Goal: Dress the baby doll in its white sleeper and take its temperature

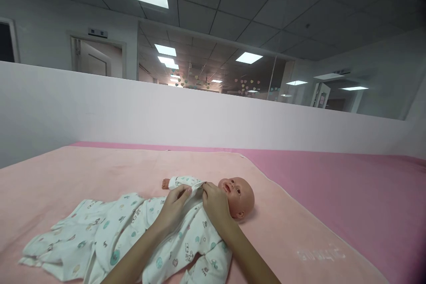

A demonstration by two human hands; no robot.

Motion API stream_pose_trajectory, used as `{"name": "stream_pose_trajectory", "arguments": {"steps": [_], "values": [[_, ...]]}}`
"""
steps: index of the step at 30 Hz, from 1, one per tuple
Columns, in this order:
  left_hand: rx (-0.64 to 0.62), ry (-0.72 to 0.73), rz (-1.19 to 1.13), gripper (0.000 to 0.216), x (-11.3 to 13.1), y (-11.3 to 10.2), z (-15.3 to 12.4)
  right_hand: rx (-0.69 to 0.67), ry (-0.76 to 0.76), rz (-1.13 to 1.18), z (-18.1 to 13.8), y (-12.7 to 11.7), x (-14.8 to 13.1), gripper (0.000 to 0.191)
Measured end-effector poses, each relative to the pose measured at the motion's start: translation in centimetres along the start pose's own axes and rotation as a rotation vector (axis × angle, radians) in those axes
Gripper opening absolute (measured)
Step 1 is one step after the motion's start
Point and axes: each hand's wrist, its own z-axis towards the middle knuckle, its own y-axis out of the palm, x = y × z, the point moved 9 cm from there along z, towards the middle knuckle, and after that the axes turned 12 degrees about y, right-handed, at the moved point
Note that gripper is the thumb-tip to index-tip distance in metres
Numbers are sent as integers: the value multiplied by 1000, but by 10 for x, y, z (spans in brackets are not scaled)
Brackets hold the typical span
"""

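A baby doll lies on its back on a light pink blanket, head to the right. It wears a white patterned romper whose legs trail to the left. My left hand pinches the romper fabric at the doll's chest, just below the neck. My right hand pinches the same collar edge from the other side, next to the doll's chin. The two hands' fingertips nearly meet. One small doll hand sticks out of the far sleeve.
The blanket lies on a darker pink surface that stretches right. A white partition wall runs along the far edge. Beyond it are office doors, glass with heart stickers, and ceiling lights.
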Motion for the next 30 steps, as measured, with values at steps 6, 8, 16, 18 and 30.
{"name": "stream_pose_trajectory", "arguments": {"steps": [6, 8, 16, 18, 30], "values": [[-48, -79, -87, 31, 1, 5, -3, -21, 31, 96, 2, 9, 7, 22], [-52, -106, -92, 31, -2, 5, -4, -2, 6, 93, 2, 3, 3, 23], [-140, -95, -51, 25, 0, 14, -8, 489, -19, 355, -1, -98, 7, 23], [-168, -119, -102, 27, 3, 16, -10, 628, -34, 473, -8, -117, 12, 20], [297, -274, -797, 28, -43, -14, 0, 327, 216, 1090, -17, -44, 10, 13]]}}
